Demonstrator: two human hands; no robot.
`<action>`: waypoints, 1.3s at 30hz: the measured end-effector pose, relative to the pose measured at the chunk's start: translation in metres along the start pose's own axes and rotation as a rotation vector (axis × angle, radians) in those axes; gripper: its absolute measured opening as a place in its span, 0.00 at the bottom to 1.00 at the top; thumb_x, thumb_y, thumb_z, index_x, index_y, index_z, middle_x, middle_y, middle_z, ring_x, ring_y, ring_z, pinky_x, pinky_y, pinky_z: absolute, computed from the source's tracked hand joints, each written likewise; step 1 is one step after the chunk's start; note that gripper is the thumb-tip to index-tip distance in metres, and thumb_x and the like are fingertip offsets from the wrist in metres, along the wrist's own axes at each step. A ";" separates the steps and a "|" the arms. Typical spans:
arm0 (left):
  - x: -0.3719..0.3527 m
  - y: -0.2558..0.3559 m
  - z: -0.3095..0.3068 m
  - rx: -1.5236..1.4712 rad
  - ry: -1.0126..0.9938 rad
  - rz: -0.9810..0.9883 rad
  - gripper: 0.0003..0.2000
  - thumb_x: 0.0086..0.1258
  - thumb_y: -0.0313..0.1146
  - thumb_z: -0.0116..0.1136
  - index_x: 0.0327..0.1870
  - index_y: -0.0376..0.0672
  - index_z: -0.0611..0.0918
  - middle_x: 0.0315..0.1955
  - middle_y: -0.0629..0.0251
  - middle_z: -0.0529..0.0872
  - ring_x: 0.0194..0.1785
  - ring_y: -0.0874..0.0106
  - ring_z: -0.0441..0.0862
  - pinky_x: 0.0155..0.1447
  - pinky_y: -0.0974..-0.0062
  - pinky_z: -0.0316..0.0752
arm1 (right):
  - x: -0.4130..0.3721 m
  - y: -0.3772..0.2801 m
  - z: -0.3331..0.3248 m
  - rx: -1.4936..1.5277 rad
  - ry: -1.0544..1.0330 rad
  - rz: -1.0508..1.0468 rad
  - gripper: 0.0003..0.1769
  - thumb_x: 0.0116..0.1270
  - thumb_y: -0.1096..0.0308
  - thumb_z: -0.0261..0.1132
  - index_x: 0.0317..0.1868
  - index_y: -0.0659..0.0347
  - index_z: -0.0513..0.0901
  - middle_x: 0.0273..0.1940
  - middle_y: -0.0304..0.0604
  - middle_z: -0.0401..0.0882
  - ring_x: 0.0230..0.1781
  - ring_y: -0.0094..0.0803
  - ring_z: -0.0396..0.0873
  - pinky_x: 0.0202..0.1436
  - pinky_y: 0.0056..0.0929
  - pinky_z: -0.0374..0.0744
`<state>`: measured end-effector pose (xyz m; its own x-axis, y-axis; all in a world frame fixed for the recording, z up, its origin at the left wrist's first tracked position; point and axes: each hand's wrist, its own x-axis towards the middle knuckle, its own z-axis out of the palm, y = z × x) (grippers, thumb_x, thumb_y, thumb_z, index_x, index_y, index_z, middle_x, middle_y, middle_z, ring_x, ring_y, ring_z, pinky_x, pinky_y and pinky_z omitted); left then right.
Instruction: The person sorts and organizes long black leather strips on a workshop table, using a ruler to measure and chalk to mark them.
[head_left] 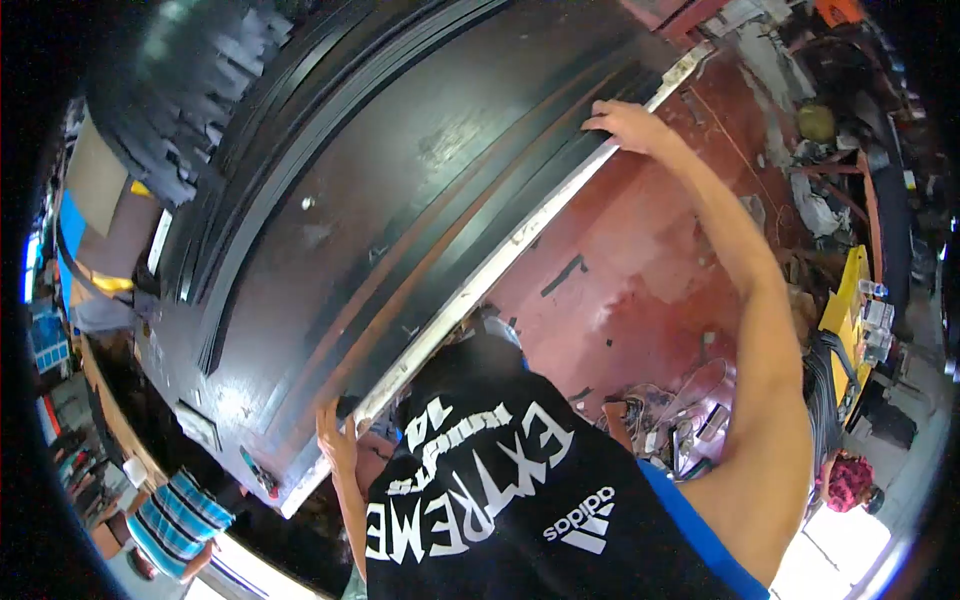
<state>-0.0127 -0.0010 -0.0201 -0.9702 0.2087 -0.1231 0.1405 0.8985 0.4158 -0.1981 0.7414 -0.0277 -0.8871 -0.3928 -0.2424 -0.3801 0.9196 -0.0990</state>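
A long black strip lies along the pale, worn edge of the dark table. At the upper right, my right hand is closed on the strip at this edge, its fingers on top of the table. At the lower left, my left hand holds the near end of the strip beside the same edge. More dark strips and brownish bands run parallel to it. The undersides of both hands' grips are partly hidden.
Long curved black strips lie across the table's left side. Pliers rest near its lower corner. A reddish floor with scraps is beyond the edge. A person in a striped shirt is at lower left, a yellow bench at right.
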 end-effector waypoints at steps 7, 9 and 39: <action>0.003 -0.014 0.008 -0.046 0.000 0.039 0.20 0.60 0.24 0.65 0.57 0.39 0.81 0.51 0.49 0.82 0.55 0.47 0.80 0.59 0.56 0.75 | -0.005 0.003 0.005 -0.025 0.001 0.138 0.28 0.55 0.79 0.67 0.58 0.54 0.82 0.56 0.43 0.77 0.59 0.46 0.76 0.65 0.43 0.76; 0.002 -0.006 0.001 -0.034 -0.020 0.018 0.22 0.58 0.23 0.67 0.56 0.39 0.81 0.52 0.49 0.83 0.55 0.47 0.80 0.59 0.55 0.75 | -0.005 -0.010 0.000 -0.055 -0.011 0.116 0.28 0.54 0.79 0.68 0.58 0.54 0.82 0.57 0.43 0.77 0.61 0.46 0.75 0.69 0.43 0.73; 0.008 0.000 0.000 -0.118 0.001 -0.062 0.19 0.58 0.24 0.69 0.53 0.38 0.84 0.47 0.52 0.86 0.53 0.53 0.83 0.58 0.61 0.76 | 0.086 -0.068 -0.080 -0.164 0.058 -0.266 0.18 0.47 0.61 0.68 0.39 0.60 0.83 0.37 0.55 0.80 0.42 0.51 0.81 0.44 0.48 0.79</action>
<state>-0.0207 0.0008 -0.0216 -0.9765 0.1534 -0.1515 0.0557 0.8582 0.5104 -0.2690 0.6446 0.0360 -0.7627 -0.6233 -0.1728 -0.6336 0.7736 0.0064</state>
